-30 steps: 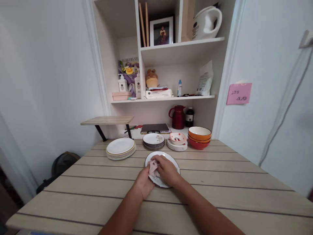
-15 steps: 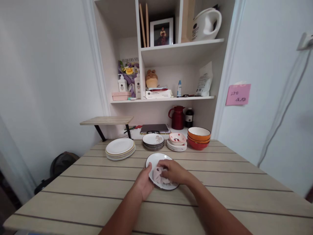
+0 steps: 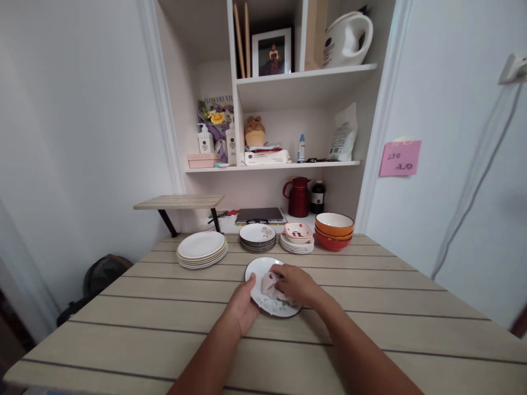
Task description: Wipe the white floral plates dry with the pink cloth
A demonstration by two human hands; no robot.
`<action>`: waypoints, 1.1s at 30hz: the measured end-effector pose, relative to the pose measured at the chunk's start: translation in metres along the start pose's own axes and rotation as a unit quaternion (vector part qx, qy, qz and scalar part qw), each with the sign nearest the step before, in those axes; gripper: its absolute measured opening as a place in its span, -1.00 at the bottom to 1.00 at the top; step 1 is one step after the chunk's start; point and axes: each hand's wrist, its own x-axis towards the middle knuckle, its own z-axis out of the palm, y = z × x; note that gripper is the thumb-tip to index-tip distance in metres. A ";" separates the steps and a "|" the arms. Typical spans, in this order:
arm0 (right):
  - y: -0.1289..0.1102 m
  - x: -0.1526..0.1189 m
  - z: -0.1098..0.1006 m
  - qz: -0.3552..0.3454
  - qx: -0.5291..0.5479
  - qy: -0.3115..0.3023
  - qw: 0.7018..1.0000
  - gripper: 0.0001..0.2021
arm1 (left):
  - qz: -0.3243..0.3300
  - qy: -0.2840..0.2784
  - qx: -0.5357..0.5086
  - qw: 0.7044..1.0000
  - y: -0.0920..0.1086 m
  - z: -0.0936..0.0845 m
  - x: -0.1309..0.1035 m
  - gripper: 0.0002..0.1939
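A white plate [image 3: 256, 270] with a dark rim and a grey pattern near its lower edge is at the middle of the table. My left hand [image 3: 244, 304] grips its left edge, the thumb lying over the rim. In my right hand [image 3: 297, 284] is a crumpled pale pink cloth [image 3: 270, 285], pressed on the plate's surface; the fingers are bent round it. Part of the plate's right side is hidden under the right hand.
Behind the plate on the wooden table [image 3: 164, 307] stand stacks of white plates [image 3: 201, 246], patterned plates [image 3: 257, 234], small dishes [image 3: 297, 241] and orange and red bowls [image 3: 334, 225]. A red jug [image 3: 298, 198] and laptop-like dark slab [image 3: 260, 214] are farther back.
My right hand and the cloth have shifted slightly up and to the right on the plate, uncovering more of the pattern. My left hand has stayed on the edge.
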 end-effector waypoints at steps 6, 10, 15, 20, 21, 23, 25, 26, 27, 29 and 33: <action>-0.012 -0.008 -0.002 -0.101 0.091 -0.088 0.987 -0.64 | 0.009 0.009 0.000 1.000 0.001 0.004 -0.003 -0.60; -0.023 -0.002 0.012 -0.103 0.104 0.001 0.989 -0.67 | 0.010 0.008 0.004 1.000 0.001 0.007 -0.002 -0.66; -0.017 0.006 0.017 -0.030 0.045 0.055 0.997 -0.64 | 0.015 0.012 0.001 1.000 0.000 0.006 0.000 -0.65; 0.002 0.003 0.002 0.019 0.015 0.021 0.999 -0.64 | 0.015 0.017 -0.001 1.000 -0.001 0.004 -0.003 -0.58; 0.005 0.000 -0.002 0.016 0.020 0.008 1.000 -0.65 | 0.015 0.018 -0.002 1.000 -0.001 0.004 -0.003 -0.57; 0.006 -0.004 -0.007 -0.001 0.051 -0.036 0.998 -0.65 | 0.016 0.020 -0.002 1.000 -0.001 0.004 -0.004 -0.56; 0.004 -0.008 -0.009 -0.028 0.097 -0.081 0.992 -0.63 | 0.016 0.024 -0.001 1.000 -0.001 0.004 -0.003 -0.55; 0.001 -0.009 -0.009 -0.043 0.116 -0.093 0.988 -0.62 | 0.017 0.026 -0.001 1.000 -0.001 0.004 -0.003 -0.55; -0.001 -0.009 -0.007 -0.057 0.129 -0.094 0.985 -0.62 | 0.017 0.028 0.000 0.999 -0.002 0.004 -0.002 -0.56; -0.008 -0.007 -0.001 -0.076 0.131 -0.064 0.986 -0.65 | 0.019 0.030 0.001 0.999 -0.002 0.004 -0.001 -0.58; -0.014 0.004 0.012 -0.064 0.089 0.030 0.993 -0.68 | 0.022 0.032 0.004 0.999 -0.001 0.004 0.000 -0.61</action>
